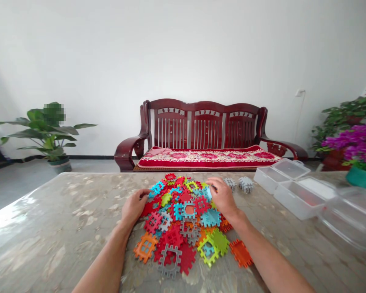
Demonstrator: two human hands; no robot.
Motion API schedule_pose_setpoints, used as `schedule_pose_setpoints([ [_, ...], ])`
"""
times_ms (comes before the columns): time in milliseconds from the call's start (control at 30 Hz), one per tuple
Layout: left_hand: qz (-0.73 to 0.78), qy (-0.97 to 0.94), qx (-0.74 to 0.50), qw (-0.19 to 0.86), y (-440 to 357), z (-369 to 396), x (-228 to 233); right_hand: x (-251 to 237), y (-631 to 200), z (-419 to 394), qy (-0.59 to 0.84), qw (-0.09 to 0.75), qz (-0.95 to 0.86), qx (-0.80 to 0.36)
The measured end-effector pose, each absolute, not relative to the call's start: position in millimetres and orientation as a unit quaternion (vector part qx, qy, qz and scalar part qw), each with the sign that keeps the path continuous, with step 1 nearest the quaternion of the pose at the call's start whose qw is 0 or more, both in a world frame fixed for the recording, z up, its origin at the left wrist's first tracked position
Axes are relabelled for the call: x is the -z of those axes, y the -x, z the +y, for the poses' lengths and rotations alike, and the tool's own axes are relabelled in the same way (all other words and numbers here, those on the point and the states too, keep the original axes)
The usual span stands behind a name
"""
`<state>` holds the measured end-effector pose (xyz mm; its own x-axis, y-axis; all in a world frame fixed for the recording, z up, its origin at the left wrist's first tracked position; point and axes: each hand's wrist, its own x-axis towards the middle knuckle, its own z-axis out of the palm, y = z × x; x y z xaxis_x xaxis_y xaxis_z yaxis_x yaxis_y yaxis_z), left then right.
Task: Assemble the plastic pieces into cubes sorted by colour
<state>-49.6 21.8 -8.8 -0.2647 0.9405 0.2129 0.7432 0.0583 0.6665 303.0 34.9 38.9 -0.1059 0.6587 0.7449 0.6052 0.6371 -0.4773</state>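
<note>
A heap of flat, toothed plastic tiles [183,221] in red, blue, green, orange and grey lies on the marbled table [64,228] in front of me. My left hand [134,205] rests at the pile's left edge, fingers curled onto a red tile and a blue one. At the far right side of the pile my right hand [222,196] lies palm down, with its fingertips pinching a small piece I cannot identify. Two small grey assembled tile cubes [240,184] stand just beyond my right hand.
Several clear plastic boxes [295,191] with open lids sit at the right of the table. A teal pot with purple flowers [361,162] stands at the right edge. Beyond the table are a red wooden bench [204,138] and a potted plant [50,134].
</note>
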Motion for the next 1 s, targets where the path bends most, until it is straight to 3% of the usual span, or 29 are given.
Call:
schedule_pose_setpoints([
  [367, 0.692, -0.581, -0.403, 0.144, 49.7, 22.5, 11.6, -29.8, -309.7, 44.5, 0.456, 0.563, -0.688, -0.040],
  [633, 0.623, -0.593, -0.491, 0.138, 33.6, 15.4, -0.5, -33.8, -293.5, 32.6, 0.418, 0.547, -0.725, -0.015],
  [800, 0.560, -0.608, -0.516, 0.224, 5.8, 11.1, -19.0, -38.6, -279.9, 23.2, 0.391, 0.563, -0.728, 0.001],
  [1000, 0.499, -0.686, -0.438, 0.297, -33.1, -3.3, -41.8, -39.0, -266.0, 12.2, 0.374, 0.574, -0.728, -0.015],
])
